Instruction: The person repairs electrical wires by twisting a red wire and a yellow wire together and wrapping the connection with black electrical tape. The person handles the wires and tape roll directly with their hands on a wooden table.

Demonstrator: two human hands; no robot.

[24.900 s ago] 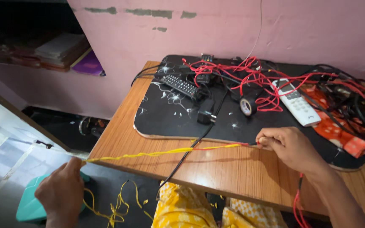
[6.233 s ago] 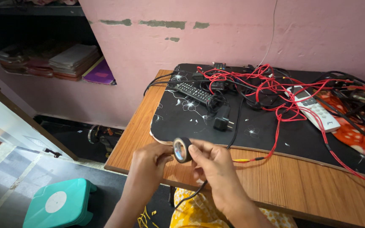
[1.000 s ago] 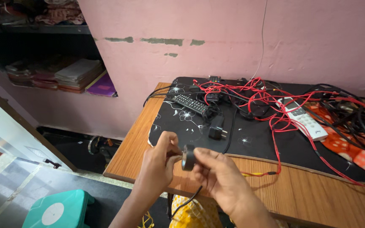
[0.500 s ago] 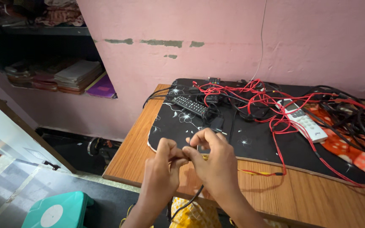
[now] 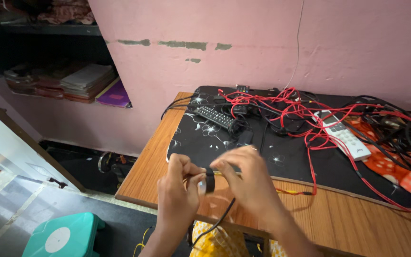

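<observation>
Both grips, left hand (image 5: 177, 188) and right hand (image 5: 246, 178), pinch the black tape roll (image 5: 209, 181) between them.

- White remote (image 5: 342, 135) on the black mat, right of centre, lying aslant among red wires: a long slab with a small pale screen near its far end.
- Black remote (image 5: 216, 117) at the mat's far left, long and flat, with rows of pale buttons; no screen shows.
</observation>
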